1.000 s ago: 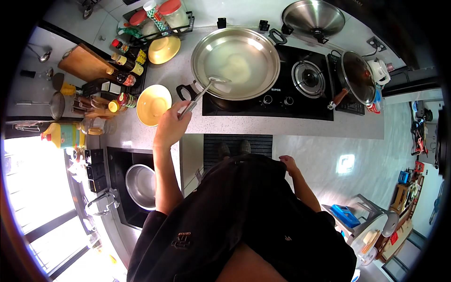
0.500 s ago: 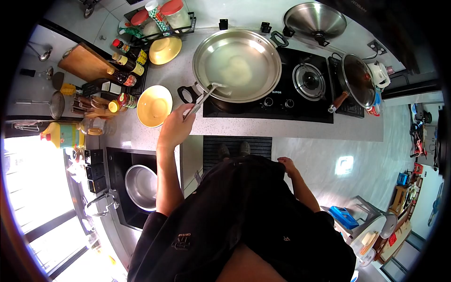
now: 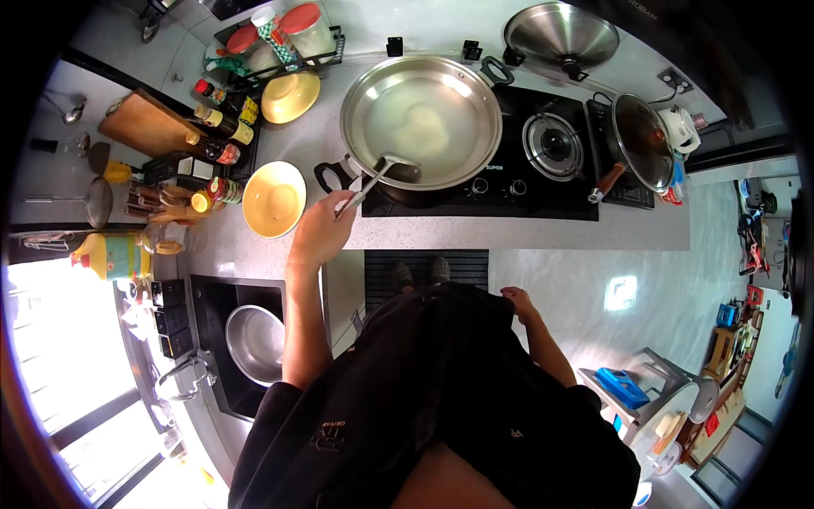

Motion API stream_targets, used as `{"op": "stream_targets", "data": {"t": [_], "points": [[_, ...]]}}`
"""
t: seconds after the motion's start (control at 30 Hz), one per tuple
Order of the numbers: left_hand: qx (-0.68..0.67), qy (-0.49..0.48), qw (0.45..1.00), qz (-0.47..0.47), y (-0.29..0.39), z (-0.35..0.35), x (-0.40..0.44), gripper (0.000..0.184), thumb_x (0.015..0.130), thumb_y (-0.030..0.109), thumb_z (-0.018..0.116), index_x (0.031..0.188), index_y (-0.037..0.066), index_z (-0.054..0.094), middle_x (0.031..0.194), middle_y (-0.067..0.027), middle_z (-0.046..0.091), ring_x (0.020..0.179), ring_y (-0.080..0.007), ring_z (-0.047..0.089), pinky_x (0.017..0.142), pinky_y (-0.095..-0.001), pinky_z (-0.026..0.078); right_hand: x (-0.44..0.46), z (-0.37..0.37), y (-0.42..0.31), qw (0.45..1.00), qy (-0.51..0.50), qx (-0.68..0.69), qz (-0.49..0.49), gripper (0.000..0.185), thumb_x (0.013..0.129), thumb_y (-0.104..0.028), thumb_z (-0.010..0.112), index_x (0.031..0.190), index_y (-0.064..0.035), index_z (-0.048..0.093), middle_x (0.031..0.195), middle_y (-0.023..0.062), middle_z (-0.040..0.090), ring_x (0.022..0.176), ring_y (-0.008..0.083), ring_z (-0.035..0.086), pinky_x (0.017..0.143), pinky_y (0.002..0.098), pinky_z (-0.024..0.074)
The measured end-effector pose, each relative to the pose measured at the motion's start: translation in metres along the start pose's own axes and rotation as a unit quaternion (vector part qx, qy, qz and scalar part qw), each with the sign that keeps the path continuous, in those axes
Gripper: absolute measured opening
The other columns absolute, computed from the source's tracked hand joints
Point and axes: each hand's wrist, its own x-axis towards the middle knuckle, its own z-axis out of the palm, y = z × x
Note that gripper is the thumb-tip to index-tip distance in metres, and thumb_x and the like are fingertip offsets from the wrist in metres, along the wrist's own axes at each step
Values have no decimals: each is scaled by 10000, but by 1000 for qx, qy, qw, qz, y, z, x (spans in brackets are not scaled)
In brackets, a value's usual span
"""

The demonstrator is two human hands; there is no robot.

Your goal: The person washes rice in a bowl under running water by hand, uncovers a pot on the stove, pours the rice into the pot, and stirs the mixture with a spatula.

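My left hand (image 3: 320,231) is closed round the handle of a metal spatula (image 3: 370,187). Its head dips over the near rim into a wide steel pan (image 3: 352,127) on the stove. Cloudy pale liquid fills the pan, with a whitish patch (image 3: 424,127) in the middle; I cannot tell what the patch is. Just left of my left hand stands a yellow bowl (image 3: 274,199) on the counter. My right hand (image 3: 520,301) hangs by my side near the dark shirt, fingers loosely apart and nothing visible in it.
An unlit burner (image 3: 553,146) lies right of the pan, then a lidded pan (image 3: 642,140) with a wooden handle. Sauce bottles (image 3: 222,125) and another yellow bowl (image 3: 291,95) stand at the back left. The sink holds a steel basin (image 3: 254,343). A steel lid (image 3: 562,38) leans against the wall.
The spatula's head has risen slightly in the liquid near the pan's near edge, so more of it shows. The view has shifted a little; my right hand stays put.
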Motion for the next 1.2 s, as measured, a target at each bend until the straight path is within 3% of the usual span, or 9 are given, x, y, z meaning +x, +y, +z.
{"op": "stream_targets", "data": {"t": [0.17,0.27,0.47,0.57,0.7,1.2], "points": [[14,-7,1000,-6,-1,6,7,360,963,260,648,1279,92,685,829,-138,710,727,-229,674,710,-379,526,5,1,10,1000,8,9,12,335,951,-205,678,1227,-21,721,1061,150,743,862,207,714,701,336,594],[-13,-40,998,-55,12,3,9,381,937,297,632,1265,110,684,1037,-245,735,1009,-431,696,880,-481,543,1,-1,6,1000,7,13,14,333,953,-210,669,1220,-19,724,1057,147,746,873,213,716,708,341,593],[-16,-14,1000,-14,4,15,19,372,939,296,624,1260,115,682,1055,-248,733,1035,-443,684,903,-502,537,19,-9,39,1000,15,4,-11,343,959,-227,653,1214,-10,726,1066,138,751,898,214,718,718,352,592],[5,6,1000,13,-3,24,26,372,965,266,644,1289,85,673,863,-178,720,761,-284,697,717,-397,530,15,-11,35,1000,16,13,-6,336,964,-227,650,1209,-11,729,1061,133,750,907,212,714,727,350,590],[-6,11,1000,14,1,27,32,370,967,270,643,1288,90,674,861,-176,719,771,-292,699,726,-400,531,-2,-13,10,997,2,53,59,324,1010,-206,651,1266,-13,697,1097,98,734,932,176,693,766,315,573],[-22,6,1000,2,12,38,60,367,970,277,646,1270,68,676,1038,-205,745,968,-352,727,846,-399,543,4,-24,1,994,-1,85,70,337,1005,-198,646,1284,-11,679,1068,107,734,914,182,706,756,323,585]]}}
